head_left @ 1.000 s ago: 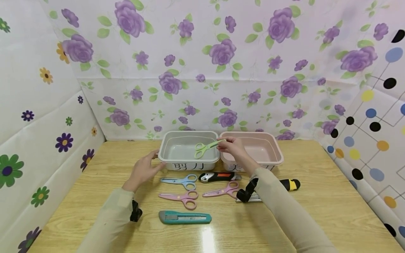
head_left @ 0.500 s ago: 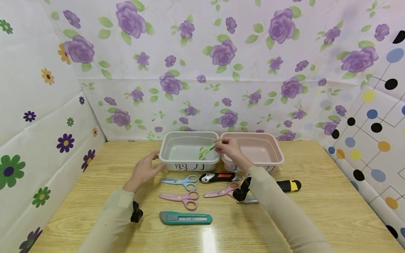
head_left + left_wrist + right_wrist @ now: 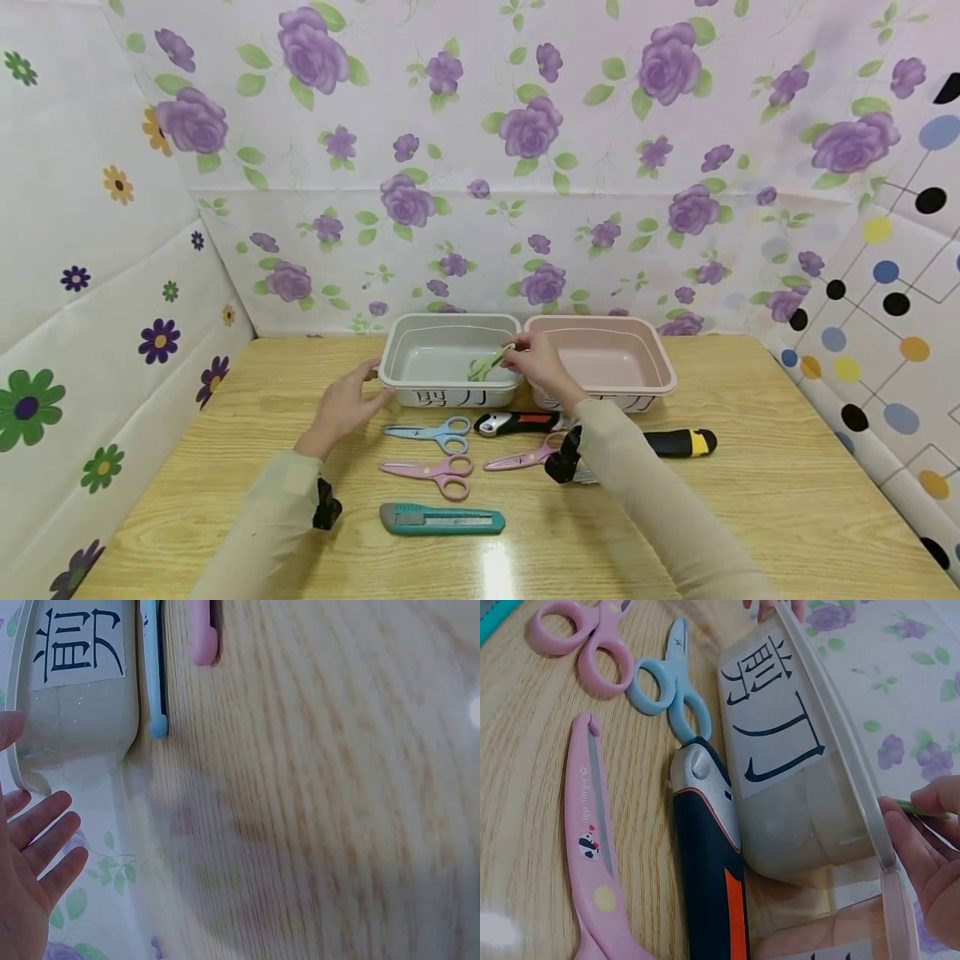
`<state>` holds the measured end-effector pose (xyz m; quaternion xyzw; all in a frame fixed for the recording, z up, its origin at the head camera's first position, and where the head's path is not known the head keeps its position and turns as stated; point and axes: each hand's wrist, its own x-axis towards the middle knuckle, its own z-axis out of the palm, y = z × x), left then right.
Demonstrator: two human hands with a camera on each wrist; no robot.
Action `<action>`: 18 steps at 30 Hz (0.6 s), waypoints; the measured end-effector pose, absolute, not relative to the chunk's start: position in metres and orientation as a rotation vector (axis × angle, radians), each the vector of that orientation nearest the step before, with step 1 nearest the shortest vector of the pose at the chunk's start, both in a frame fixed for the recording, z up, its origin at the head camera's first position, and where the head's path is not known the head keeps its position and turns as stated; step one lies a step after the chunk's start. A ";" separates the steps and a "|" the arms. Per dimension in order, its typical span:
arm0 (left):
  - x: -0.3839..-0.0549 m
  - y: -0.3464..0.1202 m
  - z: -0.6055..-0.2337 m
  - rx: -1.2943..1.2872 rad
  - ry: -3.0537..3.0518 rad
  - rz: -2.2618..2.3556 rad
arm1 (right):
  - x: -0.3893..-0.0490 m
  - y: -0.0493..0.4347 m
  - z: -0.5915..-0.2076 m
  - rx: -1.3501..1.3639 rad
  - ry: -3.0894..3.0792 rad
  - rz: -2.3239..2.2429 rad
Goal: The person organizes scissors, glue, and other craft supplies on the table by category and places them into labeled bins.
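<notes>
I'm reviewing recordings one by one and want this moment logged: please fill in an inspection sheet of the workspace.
Surface: wood-grain table, glare patch on it.
Job's things: light-green scissors with looped handles, ring end over a rectangular grey plastic bin.
Clutter: loose on the table, blue scissors, two pink scissors, flat teal box cutter, black-and-orange knife, black-and-yellow knife.
Grippers: right hand pinches the light-green scissors' blade end; left hand touches the grey plastic bin's left end.
Cables: nothing seen.
Surroundings: rectangular pink plastic bin beside the grey; purple-flowered white sheeting behind.
</notes>
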<state>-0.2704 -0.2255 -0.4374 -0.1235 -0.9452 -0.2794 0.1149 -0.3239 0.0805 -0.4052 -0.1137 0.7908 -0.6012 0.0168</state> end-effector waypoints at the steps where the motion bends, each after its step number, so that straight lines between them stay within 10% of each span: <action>1: -0.270 -0.225 -0.437 -0.363 -2.769 -0.819 | -0.323 0.081 -0.405 -0.374 2.478 -1.846; 18: -0.271 -0.227 -0.438 -0.353 -2.769 -0.828 | -0.324 0.079 -0.408 -0.652 2.720 -1.604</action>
